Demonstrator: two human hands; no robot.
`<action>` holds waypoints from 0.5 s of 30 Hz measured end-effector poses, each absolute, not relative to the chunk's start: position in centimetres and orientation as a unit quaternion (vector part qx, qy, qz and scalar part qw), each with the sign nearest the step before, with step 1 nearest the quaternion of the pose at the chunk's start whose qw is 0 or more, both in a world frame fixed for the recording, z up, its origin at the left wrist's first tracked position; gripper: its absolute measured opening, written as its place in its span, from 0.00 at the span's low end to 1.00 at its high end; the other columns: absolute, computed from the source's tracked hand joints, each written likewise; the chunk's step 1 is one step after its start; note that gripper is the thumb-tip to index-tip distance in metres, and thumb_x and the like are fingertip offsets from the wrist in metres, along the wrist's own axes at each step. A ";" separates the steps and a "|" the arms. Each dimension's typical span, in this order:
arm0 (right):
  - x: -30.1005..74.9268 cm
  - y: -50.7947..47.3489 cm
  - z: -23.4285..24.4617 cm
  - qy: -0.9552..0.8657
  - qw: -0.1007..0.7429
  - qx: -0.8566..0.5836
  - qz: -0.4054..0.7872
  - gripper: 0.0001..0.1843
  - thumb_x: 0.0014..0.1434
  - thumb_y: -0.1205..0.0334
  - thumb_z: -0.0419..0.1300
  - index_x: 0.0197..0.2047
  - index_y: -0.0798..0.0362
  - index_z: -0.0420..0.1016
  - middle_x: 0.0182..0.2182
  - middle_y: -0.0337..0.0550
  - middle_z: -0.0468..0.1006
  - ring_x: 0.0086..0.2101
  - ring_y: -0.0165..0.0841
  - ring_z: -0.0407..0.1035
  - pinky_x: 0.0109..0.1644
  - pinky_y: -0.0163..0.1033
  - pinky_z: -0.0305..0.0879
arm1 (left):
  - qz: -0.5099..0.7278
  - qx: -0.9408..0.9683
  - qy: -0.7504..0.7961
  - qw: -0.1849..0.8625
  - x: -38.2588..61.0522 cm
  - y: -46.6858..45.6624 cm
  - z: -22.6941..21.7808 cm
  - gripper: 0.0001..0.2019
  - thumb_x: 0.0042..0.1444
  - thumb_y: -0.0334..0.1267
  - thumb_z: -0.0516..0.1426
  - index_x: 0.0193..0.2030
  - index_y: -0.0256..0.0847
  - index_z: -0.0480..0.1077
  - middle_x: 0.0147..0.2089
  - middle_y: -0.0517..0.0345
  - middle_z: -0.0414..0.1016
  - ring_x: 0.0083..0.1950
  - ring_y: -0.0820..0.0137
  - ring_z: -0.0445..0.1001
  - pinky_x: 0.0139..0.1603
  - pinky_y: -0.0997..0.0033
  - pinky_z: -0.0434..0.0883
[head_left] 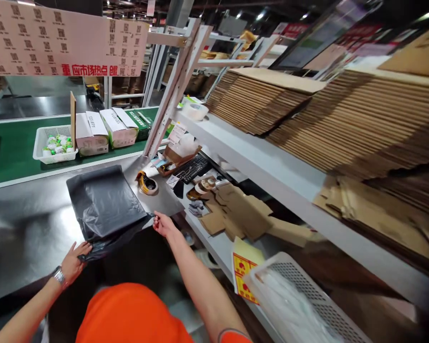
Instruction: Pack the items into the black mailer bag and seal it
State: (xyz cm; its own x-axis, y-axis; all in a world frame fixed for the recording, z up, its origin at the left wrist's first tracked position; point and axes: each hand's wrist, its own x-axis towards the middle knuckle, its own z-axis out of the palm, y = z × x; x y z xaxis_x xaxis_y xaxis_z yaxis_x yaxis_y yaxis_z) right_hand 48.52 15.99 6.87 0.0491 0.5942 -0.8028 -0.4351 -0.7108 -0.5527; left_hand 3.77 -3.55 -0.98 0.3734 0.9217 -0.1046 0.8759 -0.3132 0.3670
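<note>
A stack of black plastic mailer bags (103, 202) lies on the steel worktable (25, 228). My left hand (73, 262), with a watch on the wrist, pinches the near left corner of the bottom bag at the table's edge. My right hand (163, 223) pinches the near right corner of the same bag. Both hands are closed on the thin plastic. An orange sleeve (132, 314) fills the bottom of the view.
A tape roll (147, 184) sits beyond the bags. On the green conveyor (14, 147) are a white basket (55, 143) and white boxes (103, 131). To the right a shelf (264, 166) holds flat cardboard stacks (343, 119); below lie a keyboard (195, 167), cardboard scraps, and a white crate (300, 295).
</note>
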 end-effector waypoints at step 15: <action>46.2 17.1 7.8 -0.004 0.449 -0.660 0.603 0.13 0.76 0.53 0.65 0.46 0.55 0.77 0.33 0.33 0.76 0.25 0.23 0.67 0.28 0.30 0.68 | 0.150 0.594 0.680 0.403 4.6 -0.6 1.2 0.30 0.72 0.58 0.34 0.20 0.49 0.51 0.23 0.53 0.67 0.31 0.61 0.70 0.39 0.60 0.68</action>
State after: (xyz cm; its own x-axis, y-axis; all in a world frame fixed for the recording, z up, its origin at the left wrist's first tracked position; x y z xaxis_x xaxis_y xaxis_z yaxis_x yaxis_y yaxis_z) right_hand 46.22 17.06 7.82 0.2727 0.5467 -0.7917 -0.5355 -0.5974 -0.5970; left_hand 4.65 -0.61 1.24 0.0299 0.9286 -0.3699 0.6862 0.2500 0.6831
